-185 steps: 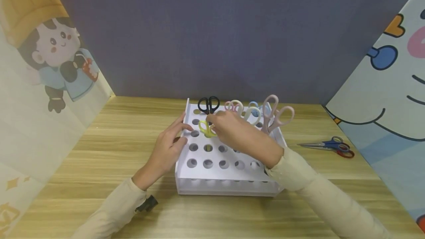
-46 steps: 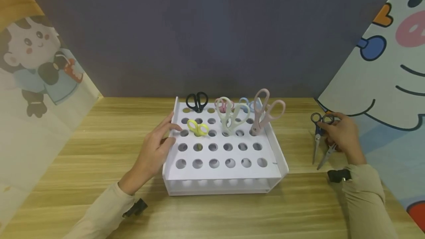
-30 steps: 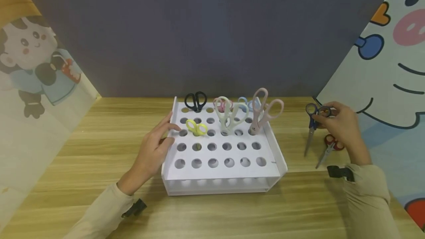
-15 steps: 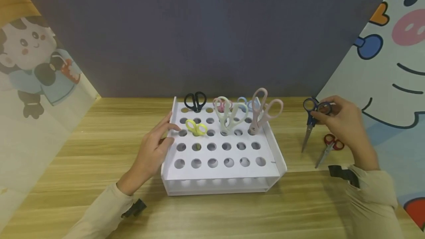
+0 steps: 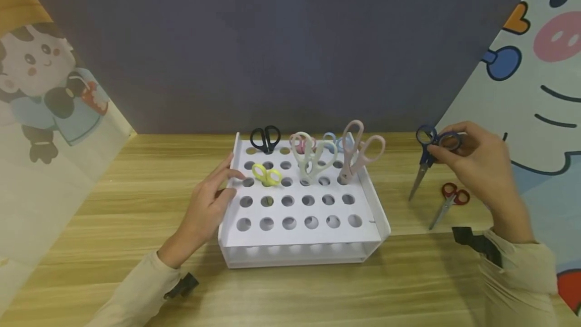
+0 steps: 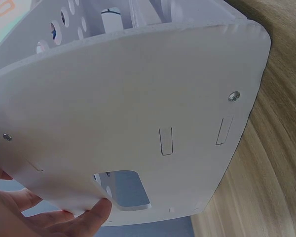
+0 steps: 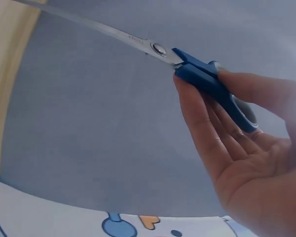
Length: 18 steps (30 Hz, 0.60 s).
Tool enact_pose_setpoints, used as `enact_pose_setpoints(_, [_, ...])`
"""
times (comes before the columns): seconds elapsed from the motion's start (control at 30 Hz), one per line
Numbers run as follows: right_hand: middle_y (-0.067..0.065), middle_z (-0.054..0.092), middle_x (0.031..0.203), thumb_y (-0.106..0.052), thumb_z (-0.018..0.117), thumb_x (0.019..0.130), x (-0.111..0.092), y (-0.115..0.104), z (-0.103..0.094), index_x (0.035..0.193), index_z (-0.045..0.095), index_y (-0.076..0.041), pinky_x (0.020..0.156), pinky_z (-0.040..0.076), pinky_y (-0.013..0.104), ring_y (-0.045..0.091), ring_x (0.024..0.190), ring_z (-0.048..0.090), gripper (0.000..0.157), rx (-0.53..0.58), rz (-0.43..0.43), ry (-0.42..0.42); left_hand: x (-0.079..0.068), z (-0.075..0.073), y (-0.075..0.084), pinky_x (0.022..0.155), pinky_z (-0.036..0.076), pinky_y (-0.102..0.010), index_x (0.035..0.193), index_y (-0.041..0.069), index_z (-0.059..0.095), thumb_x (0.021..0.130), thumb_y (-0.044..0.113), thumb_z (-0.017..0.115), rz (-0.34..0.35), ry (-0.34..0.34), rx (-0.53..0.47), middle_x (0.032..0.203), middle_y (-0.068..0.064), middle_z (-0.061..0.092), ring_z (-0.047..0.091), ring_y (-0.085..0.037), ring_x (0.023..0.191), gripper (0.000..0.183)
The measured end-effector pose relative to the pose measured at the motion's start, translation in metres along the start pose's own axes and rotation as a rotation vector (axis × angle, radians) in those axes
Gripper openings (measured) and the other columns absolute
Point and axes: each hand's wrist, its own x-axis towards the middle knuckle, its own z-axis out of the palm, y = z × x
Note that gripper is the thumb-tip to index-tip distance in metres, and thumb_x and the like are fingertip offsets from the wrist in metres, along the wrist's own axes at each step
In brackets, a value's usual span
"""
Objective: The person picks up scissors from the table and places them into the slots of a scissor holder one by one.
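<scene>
My right hand (image 5: 482, 165) pinches blue-handled scissors (image 5: 426, 158) by the handle, blades pointing down and to the left, held above the table. In the right wrist view, the thumb and fingers press on the blue handle (image 7: 202, 81). My left hand (image 5: 201, 211) holds the left side panel of a white rack (image 5: 299, 236) with rows of round holes; a finger bends over the panel's top edge. Black (image 5: 265, 140), yellow (image 5: 267, 175), pale green (image 5: 313, 158), pink (image 5: 355, 158), small pink (image 5: 297, 141) and light blue (image 5: 333, 141) scissors stand in the holes, handles up.
Red-handled scissors (image 5: 447, 203) lie on the wooden table (image 5: 295, 296), right of the rack and below the right hand. A dark grey panel (image 5: 281, 49) closes off the back. Printed cartoon walls stand at the left (image 5: 45, 95) and right (image 5: 540, 110).
Earlier the right hand was at the yellow scissors in the rack. It moved to the blue scissors on the right and lifted them off the red pair. The left hand stays on the rack.
</scene>
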Motion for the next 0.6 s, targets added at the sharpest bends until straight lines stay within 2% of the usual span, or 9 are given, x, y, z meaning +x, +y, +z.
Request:
enact_pose_setpoints(0.3, [-0.020,0.065,0.078,-0.011,0.080,0.083,-0.006,-0.017,-0.006,0.109,0.065,-0.008,0.060,0.049,0.004,-0.008,0.066,0.065,0.030,0.089,-0.051,0.078,0.000,-0.001,0.000,0.097,0.054,-0.039,0.108,0.005,0.067,0.091,-0.002,0.052,0.006,-0.002,-0.007,0.160,0.001,0.031,0.034,-0.030,0.144,0.024])
enact_pose_setpoints(0.47, [-0.011,0.065,0.081,-0.001,0.080,0.081,-0.011,-0.026,-0.008,0.108,0.066,-0.003,0.062,0.051,0.004,-0.006,0.065,0.065,0.031,0.140,-0.104,0.131,0.000,-0.001,-0.001,0.094,0.056,-0.039,0.107,0.005,0.067,0.091,-0.002,0.052,0.014,0.004,-0.004,0.160,0.001,0.032,0.035,-0.030,0.143,0.024])
enact_pose_setpoints(0.6, [-0.005,0.065,0.083,0.006,0.079,0.078,-0.015,-0.034,-0.008,0.108,0.065,0.001,0.064,0.053,0.005,-0.003,0.066,0.065,0.033,0.167,-0.158,0.161,0.000,0.000,-0.001,0.098,0.054,-0.041,0.107,0.006,0.067,0.090,-0.002,0.053,0.017,0.007,0.008,0.159,0.001,0.032,0.035,-0.030,0.144,0.024])
